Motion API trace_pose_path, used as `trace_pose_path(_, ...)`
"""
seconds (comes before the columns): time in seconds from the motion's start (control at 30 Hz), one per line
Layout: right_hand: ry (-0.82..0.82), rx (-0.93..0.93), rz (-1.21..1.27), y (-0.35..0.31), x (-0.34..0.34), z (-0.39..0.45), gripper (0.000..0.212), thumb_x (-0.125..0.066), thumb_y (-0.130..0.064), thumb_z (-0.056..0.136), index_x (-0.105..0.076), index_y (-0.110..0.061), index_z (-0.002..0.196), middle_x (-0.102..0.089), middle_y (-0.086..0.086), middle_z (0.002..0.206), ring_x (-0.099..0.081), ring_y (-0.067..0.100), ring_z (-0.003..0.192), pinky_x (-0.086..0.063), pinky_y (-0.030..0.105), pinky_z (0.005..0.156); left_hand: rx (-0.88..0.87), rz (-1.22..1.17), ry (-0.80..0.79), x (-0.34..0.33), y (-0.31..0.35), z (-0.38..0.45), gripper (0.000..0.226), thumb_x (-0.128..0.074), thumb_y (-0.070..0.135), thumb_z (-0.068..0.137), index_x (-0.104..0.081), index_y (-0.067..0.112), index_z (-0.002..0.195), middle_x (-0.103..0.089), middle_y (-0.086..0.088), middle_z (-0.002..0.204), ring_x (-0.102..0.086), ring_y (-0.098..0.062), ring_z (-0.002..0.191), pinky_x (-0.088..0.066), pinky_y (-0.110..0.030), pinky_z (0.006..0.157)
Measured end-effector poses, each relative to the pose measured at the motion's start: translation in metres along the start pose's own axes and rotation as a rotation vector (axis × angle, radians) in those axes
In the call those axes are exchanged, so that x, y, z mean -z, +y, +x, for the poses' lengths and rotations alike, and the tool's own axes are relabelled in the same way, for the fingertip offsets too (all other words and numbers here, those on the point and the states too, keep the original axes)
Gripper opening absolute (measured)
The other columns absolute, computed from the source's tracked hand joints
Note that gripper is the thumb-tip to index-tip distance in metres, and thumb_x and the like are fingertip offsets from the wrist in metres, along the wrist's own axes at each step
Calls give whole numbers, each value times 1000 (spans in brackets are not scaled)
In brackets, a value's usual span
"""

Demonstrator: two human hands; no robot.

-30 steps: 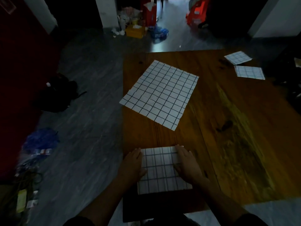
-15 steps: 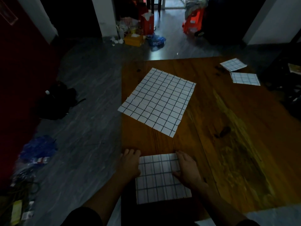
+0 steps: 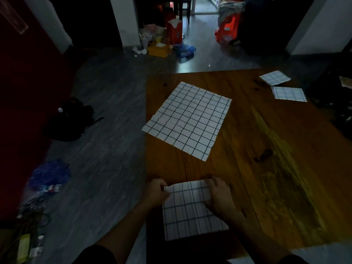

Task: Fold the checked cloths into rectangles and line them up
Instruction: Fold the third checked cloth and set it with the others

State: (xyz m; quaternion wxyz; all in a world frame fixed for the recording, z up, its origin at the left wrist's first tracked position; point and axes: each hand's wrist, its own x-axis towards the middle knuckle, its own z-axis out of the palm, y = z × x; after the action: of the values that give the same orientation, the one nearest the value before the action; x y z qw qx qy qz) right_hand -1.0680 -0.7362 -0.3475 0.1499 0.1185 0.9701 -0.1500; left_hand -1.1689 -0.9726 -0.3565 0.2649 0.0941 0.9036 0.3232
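A folded white checked cloth (image 3: pixel 190 212) lies at the near edge of the wooden table (image 3: pixel 266 149). My left hand (image 3: pixel 157 192) pinches its far left corner, lifted a little off the table. My right hand (image 3: pixel 219 195) grips its far right corner. A larger unfolded checked cloth (image 3: pixel 187 120) lies flat in the middle left of the table, one corner hanging over the left edge. Two small folded checked cloths (image 3: pixel 275 78) (image 3: pixel 289 93) lie at the far right corner.
The table's left edge runs beside a grey floor with a black bag (image 3: pixel 70 119), a blue bag (image 3: pixel 49 174) and clutter at the lower left. Boxes and bags stand on the floor beyond the table's far edge.
Both hands have gone from lying on the near cloth's sides to taking hold of its far corners; the left corner has risen and curled. The camera has tilted upward.
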Motion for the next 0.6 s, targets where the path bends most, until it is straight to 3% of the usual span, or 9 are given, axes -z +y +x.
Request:
trace_pose_path(0.07, 21, 33, 40, -10, 3, 1, 77, -71, -41, 82, -33, -25, 146, -24, 3, 157, -20, 25, 145, -18, 41, 118, -21, -39, 21, 2, -2, -1, 27, -73, 11, 75, -55, 29, 67, -60, 6, 73, -60, -17, 72, -56, -44, 70)
trace_pose_path(0.17, 83, 161, 101, -26, 10, 4, 67, -66, -46, 84, -38, -26, 143, -31, -1, 153, -25, 21, 142, -19, 37, 117, -56, -106, 35, 8, 11, -13, 25, -67, 6, 82, -55, 26, 74, -59, 4, 78, -57, -14, 75, -50, -34, 64)
trace_pose_path(0.3, 65, 323, 206, -52, 28, 12, 56, -62, -46, 88, -46, -27, 138, -47, -3, 143, -34, 16, 136, -21, 31, 111, -135, -147, 35, 16, 21, -28, 23, -66, 9, 86, -55, 28, 79, -61, 4, 84, -59, -13, 81, -47, -27, 68)
trace_pose_path(0.37, 42, 392, 247, -62, 37, 16, 41, -62, -44, 88, -58, -26, 125, -59, -5, 126, -47, 13, 121, -33, 32, 103, -187, -177, 38, 22, 26, -35, 25, -66, 7, 85, -55, 28, 79, -61, 3, 83, -60, -13, 81, -49, -28, 72)
trace_pose_path(0.47, -14, 468, 317, -73, 46, 16, 14, -64, -32, 91, -66, -20, 98, -62, -9, 92, -56, 8, 87, -46, 32, 78, -207, -240, 32, 34, 31, -46, 23, -65, 5, 86, -56, 26, 84, -63, 0, 89, -61, -14, 86, -50, -26, 74)
trace_pose_path(0.6, -27, 519, 368, -84, 52, 7, 8, -64, -25, 91, -68, -19, 88, -65, -9, 84, -59, 3, 77, -50, 26, 69, -239, -301, 28, 48, 33, -52, 21, -74, 13, 83, -63, 30, 89, -67, 7, 90, -63, -3, 84, -47, -20, 71)
